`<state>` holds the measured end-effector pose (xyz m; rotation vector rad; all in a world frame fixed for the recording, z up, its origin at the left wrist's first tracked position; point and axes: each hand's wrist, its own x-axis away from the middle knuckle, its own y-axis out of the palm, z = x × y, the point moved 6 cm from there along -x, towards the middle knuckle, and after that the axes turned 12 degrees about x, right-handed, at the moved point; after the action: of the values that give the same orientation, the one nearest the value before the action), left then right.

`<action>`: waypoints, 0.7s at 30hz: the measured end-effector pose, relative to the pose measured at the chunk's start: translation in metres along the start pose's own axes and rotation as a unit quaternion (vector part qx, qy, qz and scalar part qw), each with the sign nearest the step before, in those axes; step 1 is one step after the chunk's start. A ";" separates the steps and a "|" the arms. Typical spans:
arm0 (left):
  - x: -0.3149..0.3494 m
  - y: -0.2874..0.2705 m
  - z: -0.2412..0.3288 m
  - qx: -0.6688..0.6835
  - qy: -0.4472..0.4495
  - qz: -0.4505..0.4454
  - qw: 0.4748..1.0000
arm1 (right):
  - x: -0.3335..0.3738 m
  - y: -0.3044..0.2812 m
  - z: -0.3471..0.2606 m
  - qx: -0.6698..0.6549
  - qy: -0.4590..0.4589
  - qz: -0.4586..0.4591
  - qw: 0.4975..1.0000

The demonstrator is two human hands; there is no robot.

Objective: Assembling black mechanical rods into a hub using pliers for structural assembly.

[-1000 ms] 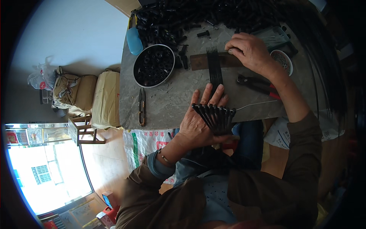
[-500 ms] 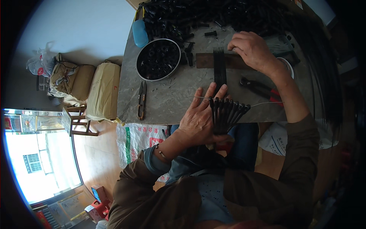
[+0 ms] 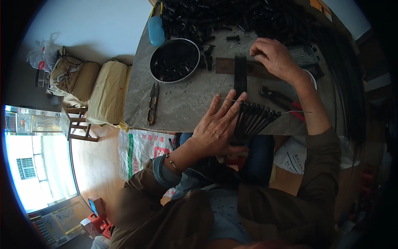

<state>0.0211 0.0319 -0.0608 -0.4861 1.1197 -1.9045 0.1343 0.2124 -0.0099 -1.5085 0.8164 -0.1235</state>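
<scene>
My left hand [image 3: 215, 128] lies with fingers stretched and spread, fingertips at the lower end of a flat row of thin black rods [image 3: 240, 74]. Next to it, several black rods with knobbed ends [image 3: 259, 114] fan out along a thin metal wire [image 3: 296, 111]; the wire's other end passes by my left fingers. My right hand [image 3: 271, 58] is raised beside the upper tips of the row, thumb and fingers pinched together. What they hold, if anything, is too small to make out. Under the row lies a dark wooden bar [image 3: 224, 66].
A round metal bowl [image 3: 198, 68] of small black parts and black-bladed scissors [image 3: 153, 103] lie to the left. Red-handled pliers [image 3: 282, 98] are at the right. A heap of black tubular parts [image 3: 265, 20] covers the far side; a blue case [image 3: 156, 31] sits at the far left.
The knobbed rods have shifted right from my left hand and fan out more. My right hand stays pinched near the row's tips. The whole view has shifted slightly.
</scene>
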 end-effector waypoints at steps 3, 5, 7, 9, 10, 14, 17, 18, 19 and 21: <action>0.000 0.001 0.000 -0.003 0.000 0.008 1.000 | -0.001 0.006 0.002 -0.025 0.048 -0.067 0.996; -0.001 0.001 0.001 -0.009 0.000 0.007 1.000 | 0.000 0.007 0.005 -0.053 0.067 -0.062 0.994; -0.001 -0.001 0.002 -0.013 0.001 0.006 1.000 | 0.001 0.009 0.009 -0.082 0.088 -0.057 0.991; -0.001 -0.001 0.001 -0.011 -0.005 0.005 1.000 | 0.001 0.012 0.015 -0.128 0.088 -0.071 0.985; -0.001 0.000 0.001 -0.009 -0.005 0.006 1.000 | 0.001 0.014 0.016 -0.128 0.087 -0.073 0.985; 0.001 -0.004 0.001 0.014 0.002 0.051 0.999 | -0.003 0.019 0.018 -0.170 0.077 -0.064 0.980; 0.002 -0.003 0.001 0.034 0.002 0.059 0.998 | -0.004 0.020 0.019 -0.175 0.075 -0.078 0.979; 0.002 -0.003 0.001 0.040 0.002 0.066 0.997 | -0.004 0.021 0.020 -0.167 0.077 -0.086 0.979; 0.002 -0.003 0.001 0.041 -0.001 0.067 0.997 | -0.005 0.022 0.020 -0.168 0.075 -0.089 0.979; 0.002 -0.002 0.001 0.040 -0.001 0.062 0.997 | -0.006 0.021 0.017 -0.154 0.057 -0.082 0.983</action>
<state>0.0196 0.0303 -0.0582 -0.3659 1.0438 -1.8317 0.1307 0.2325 -0.0292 -1.8760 0.8295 -0.2152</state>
